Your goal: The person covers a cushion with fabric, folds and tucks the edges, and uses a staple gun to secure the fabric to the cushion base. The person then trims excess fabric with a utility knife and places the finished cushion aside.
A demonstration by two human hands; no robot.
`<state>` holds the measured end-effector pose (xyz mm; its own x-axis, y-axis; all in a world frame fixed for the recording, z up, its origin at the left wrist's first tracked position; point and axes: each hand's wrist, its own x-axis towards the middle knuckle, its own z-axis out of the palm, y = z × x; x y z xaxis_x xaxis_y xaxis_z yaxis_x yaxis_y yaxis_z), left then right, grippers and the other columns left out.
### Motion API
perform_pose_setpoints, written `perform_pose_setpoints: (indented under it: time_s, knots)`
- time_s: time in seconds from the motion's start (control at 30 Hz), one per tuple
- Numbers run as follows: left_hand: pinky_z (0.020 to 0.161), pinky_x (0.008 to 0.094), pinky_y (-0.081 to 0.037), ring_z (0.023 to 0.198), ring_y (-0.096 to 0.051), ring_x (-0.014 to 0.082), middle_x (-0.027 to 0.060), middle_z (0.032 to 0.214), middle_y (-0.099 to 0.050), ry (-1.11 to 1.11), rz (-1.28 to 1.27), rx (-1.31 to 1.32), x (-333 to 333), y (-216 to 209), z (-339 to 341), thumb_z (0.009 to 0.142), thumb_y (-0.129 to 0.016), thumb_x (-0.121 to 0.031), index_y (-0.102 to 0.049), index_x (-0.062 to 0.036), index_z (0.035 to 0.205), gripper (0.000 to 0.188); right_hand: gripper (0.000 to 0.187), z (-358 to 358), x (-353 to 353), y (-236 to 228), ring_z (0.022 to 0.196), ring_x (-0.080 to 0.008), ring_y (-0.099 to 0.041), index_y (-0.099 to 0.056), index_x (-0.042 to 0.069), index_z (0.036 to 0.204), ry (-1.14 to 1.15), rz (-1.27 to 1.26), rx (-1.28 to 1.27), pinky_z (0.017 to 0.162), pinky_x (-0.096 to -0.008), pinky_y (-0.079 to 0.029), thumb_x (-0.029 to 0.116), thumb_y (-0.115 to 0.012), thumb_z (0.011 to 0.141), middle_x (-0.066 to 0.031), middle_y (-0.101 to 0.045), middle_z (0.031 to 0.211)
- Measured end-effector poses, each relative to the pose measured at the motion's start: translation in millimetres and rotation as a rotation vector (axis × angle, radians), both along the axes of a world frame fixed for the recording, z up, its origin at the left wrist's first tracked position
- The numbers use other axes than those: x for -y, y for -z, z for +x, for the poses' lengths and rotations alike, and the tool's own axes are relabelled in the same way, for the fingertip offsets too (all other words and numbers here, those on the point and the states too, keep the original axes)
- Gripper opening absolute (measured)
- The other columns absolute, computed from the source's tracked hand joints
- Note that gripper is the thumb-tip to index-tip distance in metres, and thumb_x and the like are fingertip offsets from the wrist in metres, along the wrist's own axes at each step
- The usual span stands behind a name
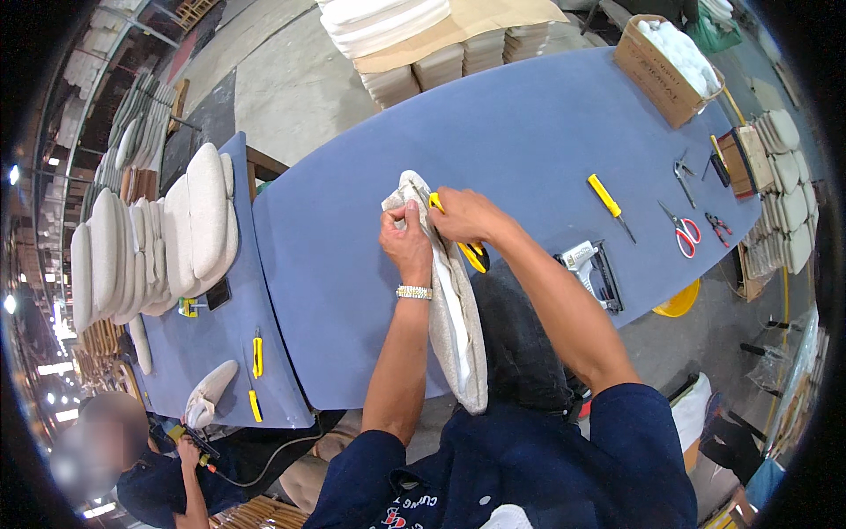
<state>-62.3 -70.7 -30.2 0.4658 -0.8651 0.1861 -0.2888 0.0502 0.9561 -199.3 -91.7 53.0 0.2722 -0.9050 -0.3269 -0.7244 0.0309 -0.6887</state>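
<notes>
A long beige fabric-covered cushion (477,370) stands on edge between my arms, its lower end near my lap and its upper end over the blue table. A white strip shows along its open side. My left hand (407,242), with a metal watch at the wrist, is closed on the fabric near the upper end, thumb pressed on the edge. Close on its right, my right hand (464,216) is wrapped round a yellow-and-black utility knife (477,257), whose ends show on both sides of the fist. The blade is hidden at the fabric.
On the blue table (344,194) to the right lie a yellow-handled screwdriver (606,196), a staple gun (592,273), red-handled scissors (685,234) and pliers (718,227). A carton of white stuffing (656,75) stands far right. Cushions (198,225) are stacked left, near a co-worker's hand (188,451).
</notes>
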Motion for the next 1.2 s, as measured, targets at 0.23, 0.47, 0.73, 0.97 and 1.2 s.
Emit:
perform_pose_setpoints:
  time_s: [0.23, 0.47, 0.73, 0.97, 1.2]
  knots:
    - [0.077, 0.0367, -0.049, 0.079, -0.06, 0.0195, 0.0099, 0.083, -0.068, -0.006, -0.018, 0.013, 1, 1, -5, 0.094, -0.074, -0.024, -0.063, 0.0001, 0.084, 0.028, 0.039, -1, 14, -3, 0.087, -0.0449, -0.071, -0.067, -0.008, 0.099, -0.101, 0.025, -0.097, 0.079, -0.0514, -0.055, 0.027, -0.052, 0.09, -0.0316, -0.071, 0.093]
    - [0.078, 0.0381, -0.05, 0.078, -0.061, 0.0214, 0.0109, 0.083, -0.068, -0.034, -0.042, 0.016, 1, 5, -5, 0.095, -0.073, -0.023, -0.063, 0.0003, 0.085, 0.027, 0.039, 4, 26, -15, 0.071, -0.0413, -0.071, -0.068, -0.009, 0.089, -0.29, 0.183, -0.207, 0.067, -0.0489, -0.056, 0.026, -0.051, 0.091, -0.0283, -0.07, 0.078]
    - [0.076, 0.0386, -0.05, 0.078, -0.061, 0.0211, 0.0116, 0.083, -0.069, -0.021, -0.008, -0.001, -2, 5, -3, 0.096, -0.072, -0.026, -0.063, 0.0009, 0.086, 0.03, 0.032, 4, 20, -10, 0.076, -0.0402, -0.072, -0.073, -0.007, 0.084, -0.381, 0.084, -0.224, 0.068, -0.0481, -0.057, 0.02, -0.055, 0.084, -0.0294, -0.071, 0.085]
    - [0.076, 0.0385, -0.049, 0.076, -0.057, 0.0195, 0.0106, 0.08, -0.067, 0.036, 0.002, 0.018, 1, 12, 13, 0.096, -0.072, -0.028, -0.063, 0.0018, 0.085, 0.033, 0.039, 0, -22, 2, 0.082, -0.0444, -0.07, -0.066, -0.008, 0.094, -0.344, 0.204, -0.149, 0.079, -0.0525, -0.054, 0.028, -0.05, 0.094, -0.0292, -0.071, 0.086]
    - [0.081, 0.031, -0.05, 0.082, -0.059, 0.0132, 0.003, 0.089, -0.066, 0.288, 0.135, -0.799, -1, 3, 36, 0.098, -0.07, -0.013, -0.061, -0.004, 0.087, 0.016, 0.043, -7, -100, -17, 0.099, -0.0471, -0.068, -0.059, -0.01, 0.114, -0.249, 0.194, -0.156, 0.089, -0.0537, -0.053, 0.028, -0.05, 0.096, -0.0319, -0.07, 0.104]
